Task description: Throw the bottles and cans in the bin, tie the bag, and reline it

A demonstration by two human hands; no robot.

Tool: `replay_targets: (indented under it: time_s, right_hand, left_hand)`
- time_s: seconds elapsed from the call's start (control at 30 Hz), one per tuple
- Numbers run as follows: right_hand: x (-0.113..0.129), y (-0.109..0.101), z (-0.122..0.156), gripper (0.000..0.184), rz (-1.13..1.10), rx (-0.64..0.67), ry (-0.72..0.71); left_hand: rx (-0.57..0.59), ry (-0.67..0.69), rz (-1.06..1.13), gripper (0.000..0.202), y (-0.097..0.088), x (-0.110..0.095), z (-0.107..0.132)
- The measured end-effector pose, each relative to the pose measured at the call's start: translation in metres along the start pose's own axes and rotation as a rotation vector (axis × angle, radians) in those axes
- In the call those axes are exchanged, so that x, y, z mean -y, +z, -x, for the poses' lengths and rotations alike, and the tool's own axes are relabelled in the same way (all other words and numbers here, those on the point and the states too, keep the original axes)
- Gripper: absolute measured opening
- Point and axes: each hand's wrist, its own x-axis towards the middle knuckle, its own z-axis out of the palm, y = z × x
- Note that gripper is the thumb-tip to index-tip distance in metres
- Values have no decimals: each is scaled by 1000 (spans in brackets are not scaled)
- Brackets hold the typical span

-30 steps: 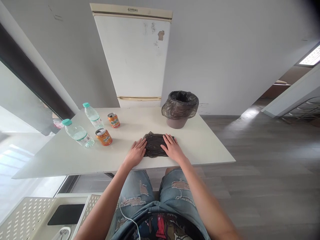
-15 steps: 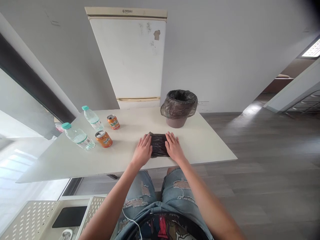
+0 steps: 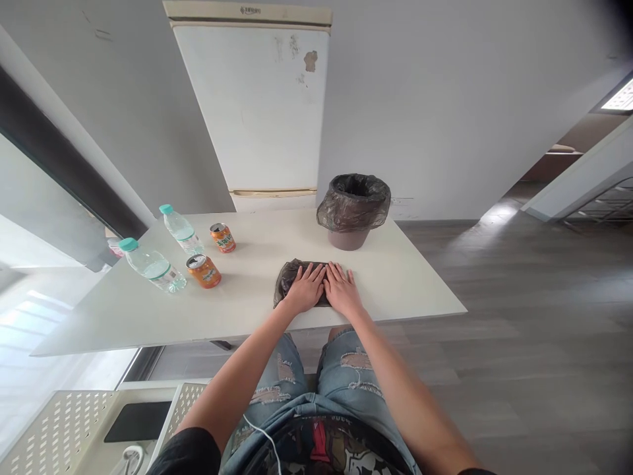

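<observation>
A black plastic bag (image 3: pixel 285 282) lies flattened near the front edge of the white table (image 3: pixel 257 310). My left hand (image 3: pixel 307 289) rests flat on its middle, fingers stretched out. Right beside it, my right hand (image 3: pixel 341 287) presses flat on the bag's right end, fingers extended. The two hands nearly touch at the fingertips. The bag's left end is loose and puffed up; much of the rest is hidden under my hands.
Behind the bag stands a bin (image 3: pixel 349 239) lined with a black bag. At the left are two orange cans (image 3: pixel 204 272) and two clear plastic bottles (image 3: pixel 157 270) with green caps. A white fridge (image 3: pixel 252 112) stands behind the table. A white slotted shelf (image 3: pixel 74 422) is at lower left.
My left hand has slid right across the bag, close to my right hand. The bag's left end, formerly under it, is now uncovered and puffed up. My right hand has barely moved.
</observation>
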Motion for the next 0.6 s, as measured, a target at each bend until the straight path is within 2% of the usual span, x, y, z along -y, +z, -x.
replay_targets:
  time_s: [0.13, 0.27, 0.43, 0.53, 0.6]
  right_hand:
    - [0, -1, -1, 67, -10, 30, 21]
    - [0, -2, -2, 69, -18, 65, 20]
    - [2, -4, 0, 69, -49, 58, 30]
    - [2, -7, 1, 68, -112, 9, 17]
    - [0, -10, 2, 65, -181, -97, 7]
  left_hand:
    - [17, -51, -27, 63, -7, 3, 2]
    - [-1, -218, -62, 70, -12, 23, 11]
    - [-20, -189, -39, 73, -8, 39, 22]
    - [-38, -198, -32, 73, -10, 38, 23]
    - [-112, -192, -24, 70, -18, 33, 25]
